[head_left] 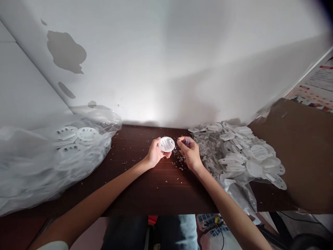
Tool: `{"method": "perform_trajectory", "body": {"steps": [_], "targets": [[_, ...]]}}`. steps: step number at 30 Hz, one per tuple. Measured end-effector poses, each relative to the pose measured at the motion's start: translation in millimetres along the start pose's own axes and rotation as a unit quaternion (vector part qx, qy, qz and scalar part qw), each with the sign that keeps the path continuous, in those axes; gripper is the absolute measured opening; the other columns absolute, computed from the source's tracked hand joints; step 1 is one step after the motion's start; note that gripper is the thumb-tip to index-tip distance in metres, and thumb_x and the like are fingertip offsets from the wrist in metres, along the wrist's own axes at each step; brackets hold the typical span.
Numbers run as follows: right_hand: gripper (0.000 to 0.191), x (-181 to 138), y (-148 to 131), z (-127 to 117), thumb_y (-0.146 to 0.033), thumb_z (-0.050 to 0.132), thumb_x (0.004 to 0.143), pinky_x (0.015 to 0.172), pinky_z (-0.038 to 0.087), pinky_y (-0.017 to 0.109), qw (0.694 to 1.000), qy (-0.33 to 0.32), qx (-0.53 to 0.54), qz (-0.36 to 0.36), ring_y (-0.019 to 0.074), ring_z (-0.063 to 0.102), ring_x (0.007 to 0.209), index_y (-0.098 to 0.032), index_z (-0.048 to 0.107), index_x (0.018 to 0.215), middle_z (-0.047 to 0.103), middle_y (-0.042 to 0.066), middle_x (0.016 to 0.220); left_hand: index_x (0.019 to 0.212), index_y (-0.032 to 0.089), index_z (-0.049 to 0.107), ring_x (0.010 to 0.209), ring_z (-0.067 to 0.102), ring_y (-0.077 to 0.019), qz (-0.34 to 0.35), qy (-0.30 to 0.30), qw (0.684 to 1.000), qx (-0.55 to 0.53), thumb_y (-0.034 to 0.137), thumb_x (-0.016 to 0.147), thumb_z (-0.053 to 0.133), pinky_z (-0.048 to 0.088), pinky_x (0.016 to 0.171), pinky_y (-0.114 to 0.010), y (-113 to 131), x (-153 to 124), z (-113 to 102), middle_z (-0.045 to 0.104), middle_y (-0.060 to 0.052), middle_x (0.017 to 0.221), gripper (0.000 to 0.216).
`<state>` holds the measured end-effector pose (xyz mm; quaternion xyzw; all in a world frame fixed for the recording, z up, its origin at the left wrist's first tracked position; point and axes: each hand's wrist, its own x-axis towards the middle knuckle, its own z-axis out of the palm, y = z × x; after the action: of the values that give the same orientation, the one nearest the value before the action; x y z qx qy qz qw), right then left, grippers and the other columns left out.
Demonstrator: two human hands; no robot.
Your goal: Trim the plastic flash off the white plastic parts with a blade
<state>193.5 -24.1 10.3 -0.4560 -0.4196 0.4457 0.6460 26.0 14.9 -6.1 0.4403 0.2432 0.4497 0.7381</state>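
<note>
The left hand [154, 153] gripped a white slotted disc [167, 144]; the right hand [191, 154] pinched a small bluish tool [187, 141]. A slip could probably nick the near fingers.

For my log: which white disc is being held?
The disc in the left hand; all others lie in the bag at left or the pile at right.

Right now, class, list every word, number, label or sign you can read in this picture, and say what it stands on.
Nothing here can be read.
Printed sheet at the far right: red headings and text lines, too blurred.
White bag below the table edge: blue print, too small.
White disc in the left hand, small piece in the right hand: no lettering visible.
</note>
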Motion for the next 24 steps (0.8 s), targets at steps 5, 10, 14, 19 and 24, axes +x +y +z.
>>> {"method": "perform_trajectory", "body": {"steps": [5,10,14,19,24], "targets": [[0.023,-9.4,-2.4,-1.1,-0.041,0.08,0.086,0.061,0.047,0.027,0.99,-0.035,-0.096,-0.093,0.0132,0.058,0.071,-0.023,0.075,0.101,0.072,0.004,0.099,0.083,0.014,0.066,0.049,0.054,-0.0173,-0.023,-0.002,0.999,0.023,0.074,0.092,0.041,0.041,0.049,-0.031,-9.1,-3.3,0.9,0.063,-0.007,0.063,0.065],[0.013,-19.1,-5.8,3.1,-0.034,0.076,0.091,0.089,0.053,0.036,0.962,-0.086,-0.187,-0.181,0.0218,0.068,0.1,-0.025,0.077,0.101,0.075,0.006,0.108,0.078,0.018,0.061,0.049,0.054,-0.0169,-0.031,-0.026,0.998,0.044,0.078,0.093,0.036,0.041,0.047,-0.03,-16.0,-2.8,-1.5,0.057,-0.004,0.058,0.067],[0.015,-20.3,-2.1,5.9,-0.035,0.076,0.091,0.085,0.053,0.036,0.961,-0.041,-0.199,-0.185,0.0212,0.067,0.096,-0.024,0.076,0.1,0.073,0.007,0.107,0.086,0.017,0.062,0.054,0.056,-0.0161,0.0,-0.017,0.998,0.058,0.079,0.094,0.036,0.044,0.054,-0.029,-17.1,-1.1,-1.1,0.06,-0.004,0.061,0.068],[0.028,-14.7,4.1,5.5,-0.043,0.082,0.084,0.055,0.042,0.027,0.995,0.02,-0.077,-0.062,0.0105,0.05,0.06,-0.021,0.073,0.099,0.069,0.001,0.089,0.125,0.019,0.058,0.087,0.071,-0.0206,0.068,-0.006,0.997,0.043,0.06,0.094,0.063,0.053,0.079,-0.033,-15.2,-7.8,-1.4,0.073,-0.009,0.105,0.051],[0.035,-11.7,3.9,5.2,-0.048,0.084,0.08,0.045,0.028,0.025,1.0,0.01,-0.029,0.0,0.0069,0.035,0.05,-0.021,0.072,0.099,0.063,-0.002,0.075,0.14,0.024,0.058,0.12,0.064,-0.027,0.113,-0.045,0.99,0.078,0.039,0.09,0.077,0.049,0.101,-0.041,-13.1,-14.0,-1.9,0.066,-0.012,0.136,0.056]]}}
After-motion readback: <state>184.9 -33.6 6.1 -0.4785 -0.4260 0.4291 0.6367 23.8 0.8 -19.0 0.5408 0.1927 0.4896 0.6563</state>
